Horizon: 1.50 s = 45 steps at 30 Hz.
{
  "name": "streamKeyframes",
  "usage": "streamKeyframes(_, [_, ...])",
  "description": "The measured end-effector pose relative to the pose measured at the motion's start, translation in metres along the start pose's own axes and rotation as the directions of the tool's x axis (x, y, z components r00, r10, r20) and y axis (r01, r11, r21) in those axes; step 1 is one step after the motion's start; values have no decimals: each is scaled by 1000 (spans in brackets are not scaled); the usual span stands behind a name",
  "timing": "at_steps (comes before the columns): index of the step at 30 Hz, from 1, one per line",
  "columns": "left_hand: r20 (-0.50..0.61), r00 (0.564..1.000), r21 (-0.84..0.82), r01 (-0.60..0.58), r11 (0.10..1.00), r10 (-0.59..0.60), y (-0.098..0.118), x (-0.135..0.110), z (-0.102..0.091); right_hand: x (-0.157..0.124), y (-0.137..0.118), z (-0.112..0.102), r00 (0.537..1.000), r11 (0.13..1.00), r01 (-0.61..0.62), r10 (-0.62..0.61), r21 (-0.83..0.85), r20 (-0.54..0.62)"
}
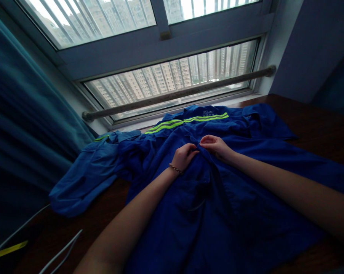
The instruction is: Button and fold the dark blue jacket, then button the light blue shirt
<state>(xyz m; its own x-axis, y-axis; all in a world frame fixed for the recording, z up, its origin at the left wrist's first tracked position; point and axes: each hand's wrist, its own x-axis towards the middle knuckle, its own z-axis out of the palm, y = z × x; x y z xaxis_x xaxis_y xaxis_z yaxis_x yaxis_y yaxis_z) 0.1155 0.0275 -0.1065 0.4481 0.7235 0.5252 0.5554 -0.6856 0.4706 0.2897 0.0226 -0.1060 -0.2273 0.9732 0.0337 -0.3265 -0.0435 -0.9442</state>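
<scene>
A blue work jacket (172, 190) with yellow-green and grey reflective stripes lies spread on a dark wooden surface, collar end toward the window. At its front opening, my left hand (185, 155), with a beaded bracelet on the wrist, pinches the edge of the cloth. My right hand (216, 146) pinches the opposite edge just beside it, the fingertips of both hands nearly meeting. Whether a button lies between the fingers is too small to make out. Below the hands the front hangs apart in a dark fold.
Another blue garment (86, 171) lies at the left, against a blue curtain (23, 114). A metal rail (177, 93) crosses the window ahead. White cables (61, 253) and a yellow strip (12, 249) are at the lower left. Brown wood (317, 121) shows at the right.
</scene>
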Motion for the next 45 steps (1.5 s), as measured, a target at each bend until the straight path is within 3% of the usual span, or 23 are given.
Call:
streamKeyframes(9, [-3, 995, 42, -98, 994, 99, -1, -1, 0, -1, 1, 2, 999, 996, 28, -26, -85, 23])
streamKeyframes(18, [-15, 983, 140, -178, 974, 182, 1, -1, -1, -1, 0, 1, 990, 961, 89, -55, -263, 132])
streamKeyframes(29, [84, 924, 541, -357, 762, 373, 2, -1, -10, -1, -1, 3, 987, 937, 106, -59, -332, 148])
streamKeyframes(39, [115, 902, 580, -402, 709, 417, 3, -2, -11, -2, -3, 1, 988, 952, 64, -19, -298, 153])
streamKeyframes(45, [142, 876, 637, -437, 635, 460, 0, -2, -14, 6, -7, -9, 963, 908, 132, -23, -398, 267])
